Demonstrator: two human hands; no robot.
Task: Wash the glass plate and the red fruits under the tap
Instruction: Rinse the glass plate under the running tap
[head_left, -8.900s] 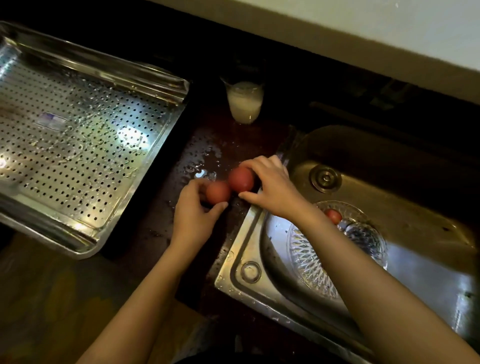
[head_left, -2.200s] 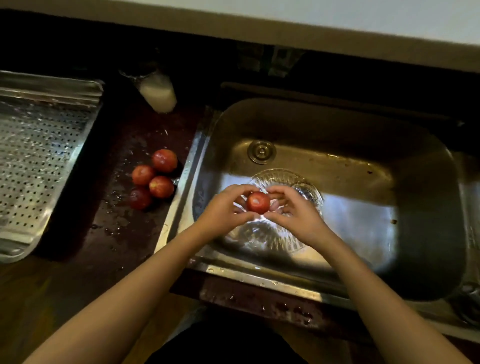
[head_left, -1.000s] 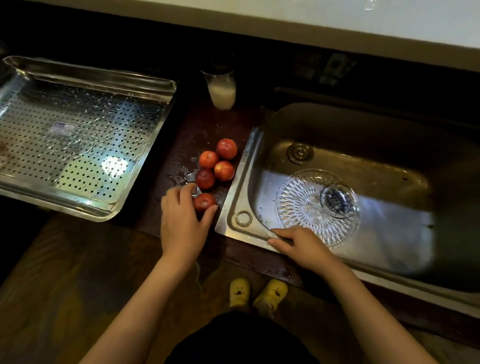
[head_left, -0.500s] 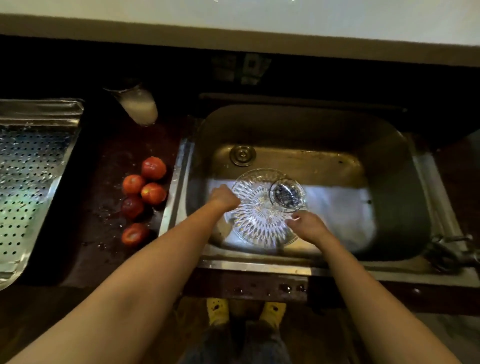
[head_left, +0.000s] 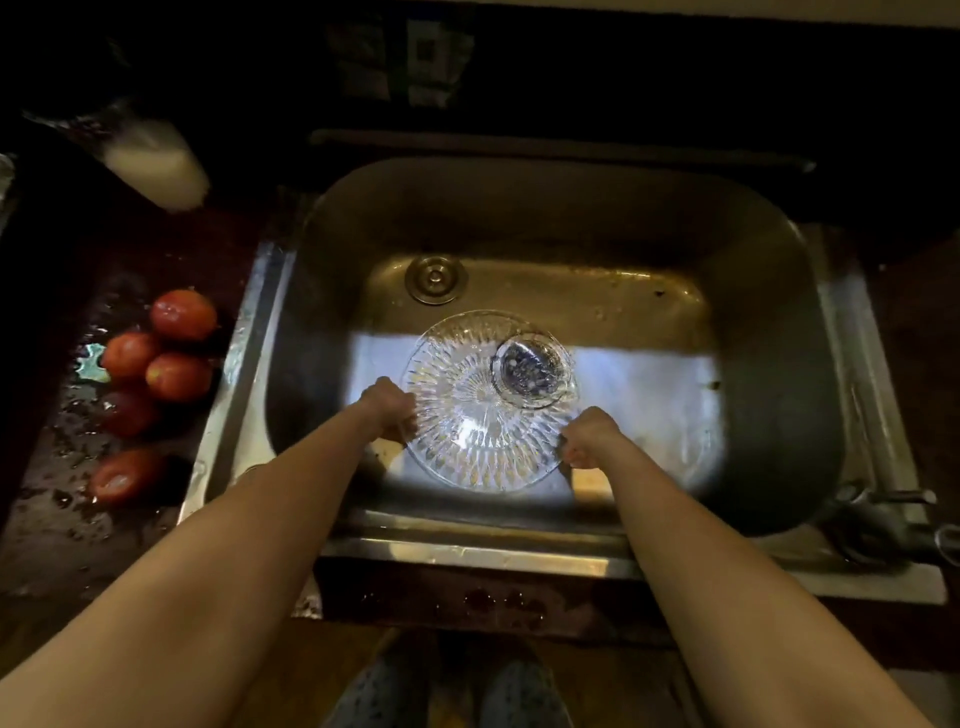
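Observation:
A cut-glass plate (head_left: 480, 415) lies in the steel sink (head_left: 779, 322), over the drain strainer that shows through its far right part. My left hand (head_left: 387, 410) grips the plate's left rim and my right hand (head_left: 589, 436) grips its near right rim. Several red fruits (head_left: 176, 374) sit wet on the dark counter left of the sink, and one more red fruit (head_left: 122, 475) lies apart, nearer to me. No running water is visible.
A glass of white liquid (head_left: 156, 166) stands at the back left of the counter. A tap fitting (head_left: 893, 525) sits at the sink's near right corner. A round overflow cap (head_left: 435, 278) is on the sink's back wall. The counter around the fruits is wet.
My left hand has left the fruit on the counter and gone into the sink. Both hands have closed on the plate's rim, left and right. The view has shifted towards the sink.

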